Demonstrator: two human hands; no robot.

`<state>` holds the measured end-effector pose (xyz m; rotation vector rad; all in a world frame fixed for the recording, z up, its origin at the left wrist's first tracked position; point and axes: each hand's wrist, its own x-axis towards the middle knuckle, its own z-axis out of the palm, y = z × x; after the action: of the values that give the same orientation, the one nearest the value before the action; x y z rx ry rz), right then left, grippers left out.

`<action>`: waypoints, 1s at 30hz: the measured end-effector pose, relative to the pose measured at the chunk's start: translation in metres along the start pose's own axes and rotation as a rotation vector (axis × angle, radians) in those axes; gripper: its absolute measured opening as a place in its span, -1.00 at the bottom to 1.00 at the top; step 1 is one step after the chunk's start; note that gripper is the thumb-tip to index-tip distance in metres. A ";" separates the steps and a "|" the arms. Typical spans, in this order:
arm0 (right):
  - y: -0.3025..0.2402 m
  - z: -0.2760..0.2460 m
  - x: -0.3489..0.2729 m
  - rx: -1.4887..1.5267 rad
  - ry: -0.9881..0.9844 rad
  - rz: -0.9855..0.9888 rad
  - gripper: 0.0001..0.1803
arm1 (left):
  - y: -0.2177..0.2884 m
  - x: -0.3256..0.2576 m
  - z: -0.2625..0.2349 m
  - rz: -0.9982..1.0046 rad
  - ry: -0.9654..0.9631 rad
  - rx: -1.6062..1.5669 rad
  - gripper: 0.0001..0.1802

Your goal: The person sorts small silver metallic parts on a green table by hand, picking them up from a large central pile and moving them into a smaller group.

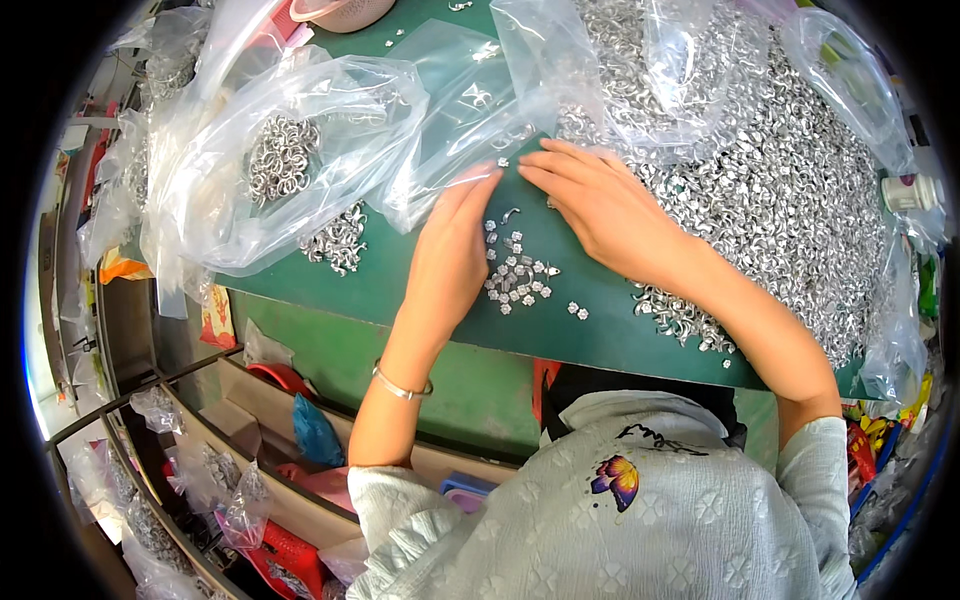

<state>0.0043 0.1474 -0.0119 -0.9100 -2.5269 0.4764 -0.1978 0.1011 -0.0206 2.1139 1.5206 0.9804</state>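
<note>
My left hand rests on the green tabletop with its fingers stretched forward and nothing visibly held. Across from it, my right hand lies palm down, fingers extended and slightly apart, at the edge of a big heap of small silver metal pieces. Between the two hands lies a loose cluster of silver flower-shaped pieces. One small flower-shaped piece sits between my fingertips. What is under my palms is hidden. A clear plastic bag spreads just beyond and left of my left hand.
Silver rings lie within the clear plastic at left, beside a small pile of curved pieces. A pink basket stands at the far edge. A white bottle is at right. Below the table, a drawer unit holds bags and a red basket.
</note>
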 end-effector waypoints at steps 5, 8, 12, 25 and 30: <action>0.009 0.011 0.019 -0.079 0.058 0.033 -0.54 | -0.002 0.013 -0.001 -0.016 -0.123 0.022 -0.51; 0.014 -0.002 0.004 -0.053 -0.010 0.082 -0.61 | 0.009 -0.001 -0.015 0.043 -0.179 0.140 -0.50; -0.005 -0.013 -0.015 -0.258 -0.116 -0.035 -0.64 | 0.018 -0.026 -0.025 -0.027 -0.168 0.165 -0.49; -0.015 -0.003 -0.014 -0.350 -0.127 -0.126 -0.48 | 0.041 -0.042 -0.007 -0.119 -0.097 -0.089 -0.61; -0.018 -0.009 -0.013 -0.278 -0.153 -0.090 -0.46 | 0.043 -0.046 -0.004 -0.156 -0.018 -0.122 -0.64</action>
<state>0.0081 0.1275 0.0006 -0.8798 -2.8096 0.1744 -0.1797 0.0430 -0.0058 1.8852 1.5493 0.9693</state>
